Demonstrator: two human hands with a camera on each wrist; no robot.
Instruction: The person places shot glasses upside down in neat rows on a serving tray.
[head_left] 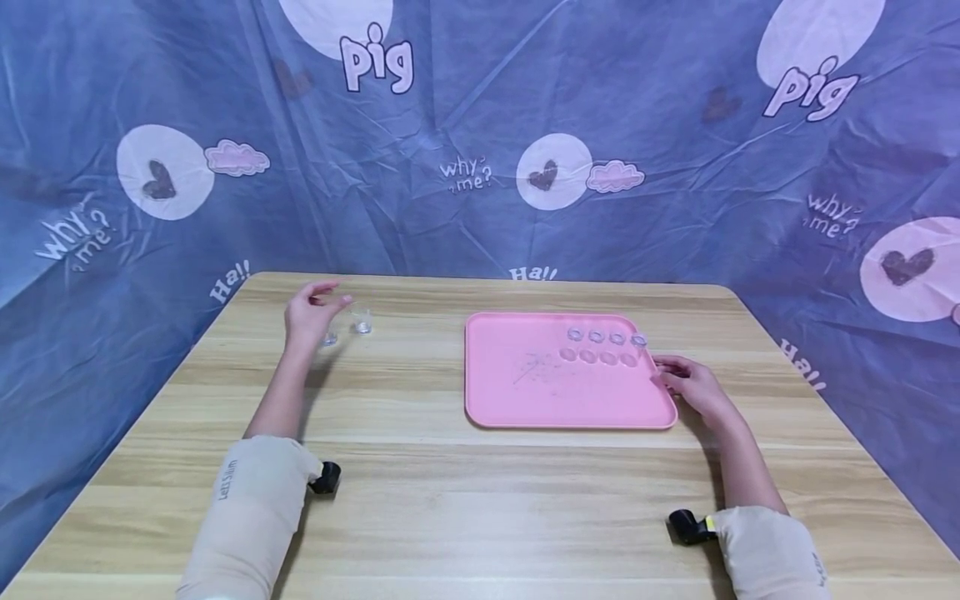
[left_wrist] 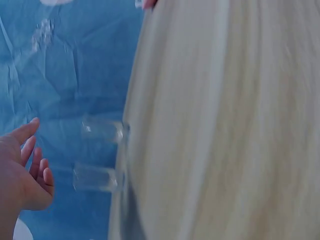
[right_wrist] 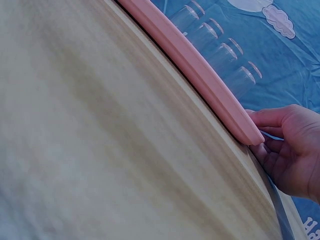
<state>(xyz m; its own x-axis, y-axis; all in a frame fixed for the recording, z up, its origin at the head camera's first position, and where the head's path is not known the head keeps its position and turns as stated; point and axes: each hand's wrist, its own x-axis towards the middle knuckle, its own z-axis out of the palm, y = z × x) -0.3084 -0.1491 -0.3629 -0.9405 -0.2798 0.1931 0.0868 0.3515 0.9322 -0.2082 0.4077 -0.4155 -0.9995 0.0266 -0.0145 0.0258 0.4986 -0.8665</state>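
Two small clear shot glasses stand upright at the far left of the table, one just right of my left hand, the other partly behind it. In the left wrist view that hand has its fingers loosely bent, apart from both glasses. My right hand grips the right edge of a pink tray, some fingers over the rim and others under it. On the tray, several clear glasses stand in a row, thick bases up, the nearest glass close to the right hand.
The wood-grain table carries the tray right of centre. A blue printed cloth hangs behind the table and at both sides. Dark scuff marks show on the tray's middle. A black wrist camera juts from the left sleeve, another from the right.
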